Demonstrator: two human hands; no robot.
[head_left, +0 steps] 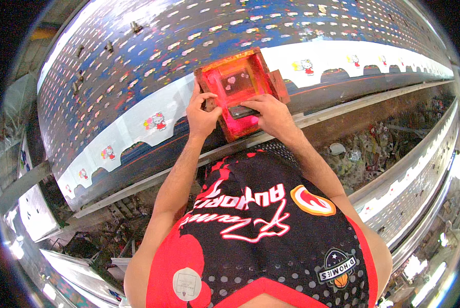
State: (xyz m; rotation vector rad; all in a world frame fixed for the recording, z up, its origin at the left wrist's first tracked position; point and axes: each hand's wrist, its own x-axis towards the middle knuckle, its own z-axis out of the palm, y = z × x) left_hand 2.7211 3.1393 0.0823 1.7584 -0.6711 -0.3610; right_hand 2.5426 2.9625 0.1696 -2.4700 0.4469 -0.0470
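Note:
A small screen-printing frame with wooden sides stained red and pink lies tilted over a strip of white fabric pieces. Inside it, small pale heart shapes show on the mesh. My left hand grips the frame's left side, thumb and fingers curled round the edge. At the near end of the frame, my right hand is closed on a dark squeegee, which rests inside against the pink ink. Printed cartoon figures stand on the white pieces to both sides of the frame.
A long curved-looking printing table, speckled with old ink, stretches across the far side. Along its near edge runs a metal rail. Scraps lie below, and another printing table stands at the right. Small metal pegs sit on the far surface.

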